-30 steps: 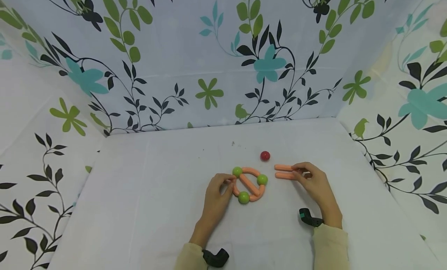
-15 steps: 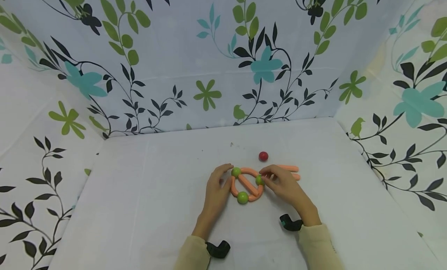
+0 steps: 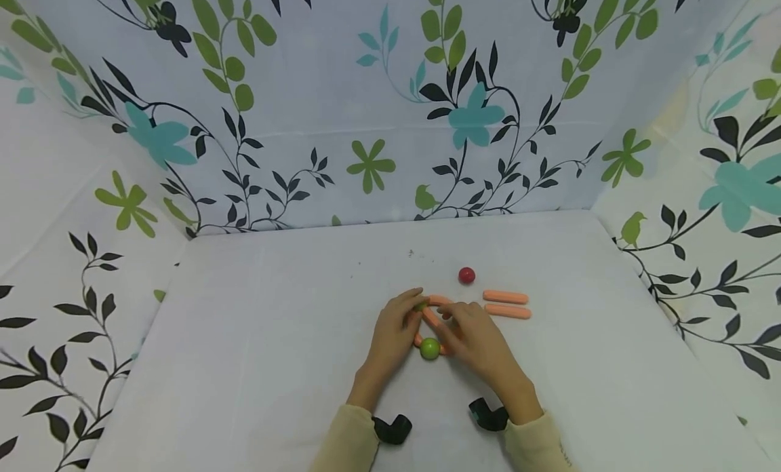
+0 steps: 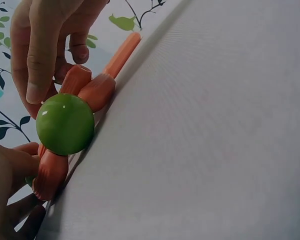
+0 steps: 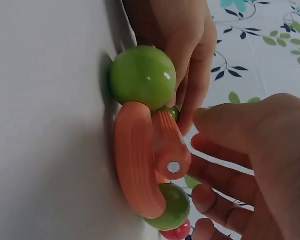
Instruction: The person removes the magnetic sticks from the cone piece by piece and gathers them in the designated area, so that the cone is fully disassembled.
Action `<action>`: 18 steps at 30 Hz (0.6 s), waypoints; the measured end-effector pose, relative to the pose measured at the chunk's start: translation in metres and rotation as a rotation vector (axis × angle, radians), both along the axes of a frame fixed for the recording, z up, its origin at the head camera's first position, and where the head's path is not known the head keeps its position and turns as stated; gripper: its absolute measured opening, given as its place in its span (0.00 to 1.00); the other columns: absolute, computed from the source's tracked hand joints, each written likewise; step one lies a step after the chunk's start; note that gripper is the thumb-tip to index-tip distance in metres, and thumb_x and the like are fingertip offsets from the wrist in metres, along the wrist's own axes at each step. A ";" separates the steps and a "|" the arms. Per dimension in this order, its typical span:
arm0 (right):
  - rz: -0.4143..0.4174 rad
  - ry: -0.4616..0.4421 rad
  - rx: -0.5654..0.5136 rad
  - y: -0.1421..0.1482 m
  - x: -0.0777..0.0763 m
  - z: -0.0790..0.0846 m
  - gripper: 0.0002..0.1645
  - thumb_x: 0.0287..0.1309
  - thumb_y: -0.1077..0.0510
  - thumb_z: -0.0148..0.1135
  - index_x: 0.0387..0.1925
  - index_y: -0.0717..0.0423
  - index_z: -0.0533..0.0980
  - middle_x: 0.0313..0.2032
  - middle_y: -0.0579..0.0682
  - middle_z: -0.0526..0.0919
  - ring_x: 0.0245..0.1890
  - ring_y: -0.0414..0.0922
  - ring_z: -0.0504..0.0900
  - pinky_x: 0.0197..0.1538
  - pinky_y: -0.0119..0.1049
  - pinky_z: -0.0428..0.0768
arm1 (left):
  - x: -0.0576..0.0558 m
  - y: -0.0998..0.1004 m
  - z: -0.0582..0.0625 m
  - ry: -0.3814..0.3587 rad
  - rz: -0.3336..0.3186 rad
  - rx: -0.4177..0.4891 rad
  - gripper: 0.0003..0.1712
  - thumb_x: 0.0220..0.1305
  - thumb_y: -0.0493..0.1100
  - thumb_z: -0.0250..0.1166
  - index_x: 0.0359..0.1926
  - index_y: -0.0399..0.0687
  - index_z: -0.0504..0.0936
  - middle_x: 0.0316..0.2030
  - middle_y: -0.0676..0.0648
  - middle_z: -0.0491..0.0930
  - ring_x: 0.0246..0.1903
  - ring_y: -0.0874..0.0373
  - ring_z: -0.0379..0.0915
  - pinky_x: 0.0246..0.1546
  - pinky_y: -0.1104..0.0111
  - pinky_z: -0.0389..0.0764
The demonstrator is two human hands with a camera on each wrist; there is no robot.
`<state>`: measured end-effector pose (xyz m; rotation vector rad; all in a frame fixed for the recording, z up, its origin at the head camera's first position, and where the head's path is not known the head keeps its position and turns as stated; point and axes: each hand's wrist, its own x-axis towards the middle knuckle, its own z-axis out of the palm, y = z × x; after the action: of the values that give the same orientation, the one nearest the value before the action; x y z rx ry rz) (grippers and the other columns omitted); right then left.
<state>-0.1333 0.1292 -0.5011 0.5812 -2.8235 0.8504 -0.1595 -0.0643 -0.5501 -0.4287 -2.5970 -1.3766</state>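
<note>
A ring of curved orange rods [image 5: 135,160] and green balls lies on the white table, with a straight orange rod [image 3: 432,317] across it. My left hand [image 3: 393,333] is at its left side, thumb and finger pinching the upper-left green ball [image 5: 174,113]. My right hand [image 3: 478,340] comes in from the right, fingers loosely bent, fingertips right beside the straight rod's free end. That end shows a silvery face in the right wrist view and stands raised above the curved rod. The near green ball [image 4: 65,124] is untouched. The right hand partly hides the ring's right side.
Beyond the ring sits a red ball [image 3: 466,275]. Two loose straight orange rods [image 3: 508,311] lie parallel to its right. Leaf-patterned cloth [image 3: 366,119] hangs behind the table and at both sides.
My right hand has left the two loose straight rods and moved left, past the right green ball, to the ring's straight rod. My left fingers have closed further over the upper-left green ball.
</note>
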 end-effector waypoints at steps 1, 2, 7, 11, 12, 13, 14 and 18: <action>-0.007 0.007 0.016 -0.001 0.001 -0.002 0.19 0.65 0.53 0.72 0.54 0.56 0.82 0.42 0.49 0.87 0.40 0.44 0.77 0.43 0.41 0.79 | 0.001 0.000 -0.001 0.013 0.014 -0.020 0.17 0.72 0.38 0.65 0.59 0.55 0.85 0.67 0.53 0.79 0.68 0.50 0.74 0.68 0.51 0.75; -0.013 0.010 0.030 -0.002 0.002 -0.003 0.19 0.64 0.53 0.73 0.53 0.55 0.82 0.41 0.48 0.87 0.39 0.44 0.76 0.42 0.40 0.78 | 0.001 0.000 -0.002 0.029 0.028 -0.041 0.17 0.71 0.39 0.66 0.58 0.55 0.86 0.65 0.52 0.80 0.66 0.50 0.75 0.66 0.52 0.77; -0.020 0.007 0.058 -0.001 0.004 -0.009 0.19 0.59 0.56 0.76 0.51 0.54 0.82 0.35 0.43 0.84 0.35 0.42 0.72 0.40 0.37 0.73 | 0.003 -0.002 -0.002 0.127 0.080 -0.141 0.15 0.68 0.40 0.71 0.53 0.56 0.87 0.58 0.52 0.84 0.57 0.50 0.79 0.58 0.54 0.80; -0.021 0.033 0.055 0.001 0.002 -0.011 0.18 0.60 0.57 0.76 0.50 0.53 0.82 0.31 0.41 0.80 0.33 0.41 0.70 0.38 0.35 0.71 | 0.002 -0.004 -0.001 0.209 0.094 -0.175 0.14 0.65 0.39 0.73 0.51 0.54 0.88 0.53 0.51 0.84 0.51 0.49 0.79 0.52 0.55 0.80; -0.026 0.044 0.055 0.001 0.002 -0.012 0.18 0.60 0.57 0.76 0.50 0.53 0.82 0.30 0.41 0.79 0.32 0.41 0.70 0.37 0.35 0.70 | 0.002 -0.004 -0.001 0.224 0.095 -0.182 0.14 0.64 0.39 0.73 0.50 0.54 0.88 0.53 0.51 0.84 0.50 0.49 0.79 0.51 0.56 0.80; -0.030 0.054 0.055 0.002 0.001 -0.012 0.17 0.60 0.56 0.76 0.50 0.53 0.83 0.30 0.41 0.78 0.32 0.40 0.70 0.37 0.35 0.70 | 0.002 -0.004 -0.001 0.234 0.095 -0.189 0.14 0.64 0.39 0.73 0.50 0.54 0.88 0.52 0.50 0.84 0.49 0.50 0.78 0.50 0.56 0.80; -0.036 0.060 0.056 0.002 0.001 -0.013 0.18 0.60 0.57 0.76 0.50 0.53 0.83 0.29 0.40 0.77 0.32 0.40 0.69 0.36 0.34 0.69 | 0.002 -0.003 -0.001 0.242 0.094 -0.197 0.13 0.64 0.39 0.73 0.50 0.54 0.88 0.52 0.50 0.83 0.48 0.50 0.78 0.49 0.57 0.79; -0.048 0.074 0.049 0.004 0.000 -0.014 0.18 0.58 0.57 0.77 0.49 0.52 0.83 0.28 0.40 0.76 0.32 0.40 0.68 0.35 0.33 0.68 | 0.002 -0.004 -0.001 0.243 0.085 -0.224 0.12 0.66 0.43 0.73 0.50 0.55 0.89 0.51 0.50 0.82 0.46 0.52 0.76 0.46 0.59 0.78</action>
<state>-0.1337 0.1336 -0.5147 0.5374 -2.7861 0.7376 -0.1570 -0.0678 -0.5508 -0.4777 -2.5407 -0.9456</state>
